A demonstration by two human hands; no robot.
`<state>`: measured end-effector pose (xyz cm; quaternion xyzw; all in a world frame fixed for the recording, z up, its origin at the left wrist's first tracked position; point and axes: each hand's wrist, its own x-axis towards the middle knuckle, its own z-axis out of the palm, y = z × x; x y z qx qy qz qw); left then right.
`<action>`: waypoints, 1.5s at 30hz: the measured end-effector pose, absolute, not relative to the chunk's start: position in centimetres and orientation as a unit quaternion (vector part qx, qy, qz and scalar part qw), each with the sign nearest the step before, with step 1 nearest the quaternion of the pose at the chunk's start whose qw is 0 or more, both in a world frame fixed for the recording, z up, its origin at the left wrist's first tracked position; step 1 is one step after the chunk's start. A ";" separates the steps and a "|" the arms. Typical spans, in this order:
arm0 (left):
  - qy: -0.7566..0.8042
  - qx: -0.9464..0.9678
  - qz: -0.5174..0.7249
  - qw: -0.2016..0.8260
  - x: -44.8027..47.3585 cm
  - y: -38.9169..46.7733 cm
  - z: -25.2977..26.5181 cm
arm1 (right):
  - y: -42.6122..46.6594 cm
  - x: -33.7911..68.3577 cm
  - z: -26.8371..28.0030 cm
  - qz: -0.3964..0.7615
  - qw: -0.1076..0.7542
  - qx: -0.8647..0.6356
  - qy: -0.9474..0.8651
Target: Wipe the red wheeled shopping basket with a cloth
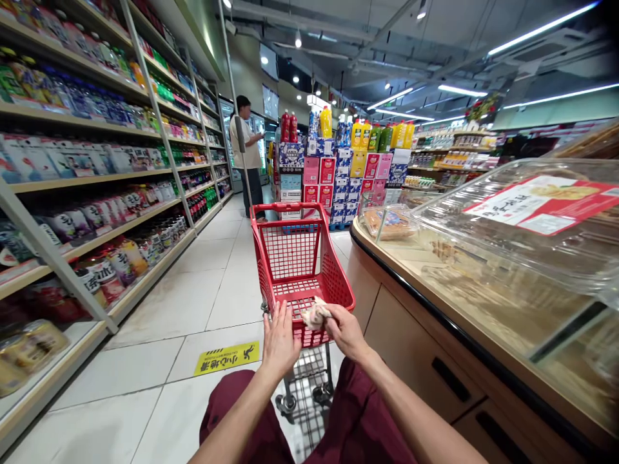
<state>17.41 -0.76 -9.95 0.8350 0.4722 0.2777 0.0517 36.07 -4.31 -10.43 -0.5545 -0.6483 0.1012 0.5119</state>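
A red plastic shopping cart [339, 274] stands right in front of me, between my knees and the aisle. Its basket holds nothing that I can see. My left hand [280, 338] lies with fingers stretched out against the near rim of the basket, on the left side. In my right hand [344, 330] is a crumpled whitish cloth [316, 314], gripped over the near right part of the basket. The cloth hides part of the near rim. Below, the cart's grey legs and dark wheels [285, 404] rest on the tiles.
Shelves of drinks [87, 180] run along the left. A glass-topped counter [382, 258] with clear plastic food boxes [541, 212] borders the right. Stacked cartons and bottles [343, 174] stand ahead, and a person [249, 154] is beside them. A yellow floor sticker [227, 358] lies left.
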 end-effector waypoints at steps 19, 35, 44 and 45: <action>0.441 0.717 0.479 0.249 19.8 -3.5 -4.5 | -5.5 30.0 -8.3 0.464 0.777 -0.395 -0.157; 0.434 0.755 0.356 0.340 17.2 -0.9 -4.8 | -4.5 32.6 -5.7 0.539 0.636 -0.437 -0.338; 0.469 0.747 0.410 0.232 17.1 -0.6 -3.2 | -3.7 29.0 -9.4 0.429 0.568 -0.465 -0.526; 0.465 0.757 0.406 0.215 17.0 -0.6 -2.4 | -3.7 29.5 -9.3 0.382 0.562 -0.486 -0.550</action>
